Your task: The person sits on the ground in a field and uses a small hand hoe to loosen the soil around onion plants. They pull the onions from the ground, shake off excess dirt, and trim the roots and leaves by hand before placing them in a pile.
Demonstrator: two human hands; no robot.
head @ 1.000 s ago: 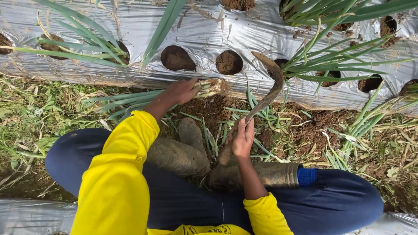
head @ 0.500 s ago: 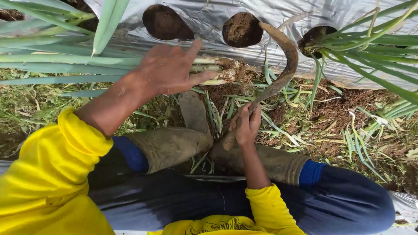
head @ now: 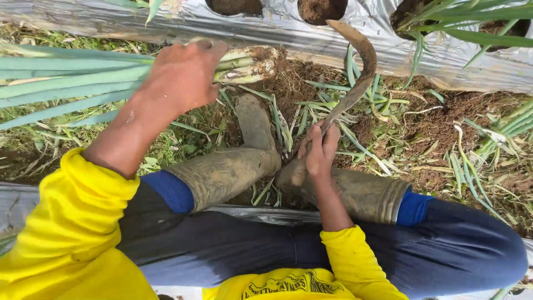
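Note:
My left hand [head: 183,75] is shut on a bunch of long green onion stalks [head: 66,78] lying across to the left, their pale root ends [head: 252,64] pointing right. In my right hand [head: 317,150] is the handle of a curved, rusty sickle [head: 358,66], whose blade arcs up toward the silver plastic mulch [head: 139,25]. Both hands are above my muddy rubber boots [head: 233,166], and I sit with legs apart in dark trousers and yellow sleeves.
Round planting holes [head: 322,8] with dark soil open in the mulch at the top. Growing onion leaves [head: 477,22] stand at top right. Trimmed leaves and loose soil [head: 422,128] litter the ground; grass [head: 33,144] lies at left. More silver mulch [head: 11,205] runs beneath my legs.
The view has dropped lower and closer. My left hand has pulled the onion bunch further left and nearer. The right hand still holds the sickle in about the same place.

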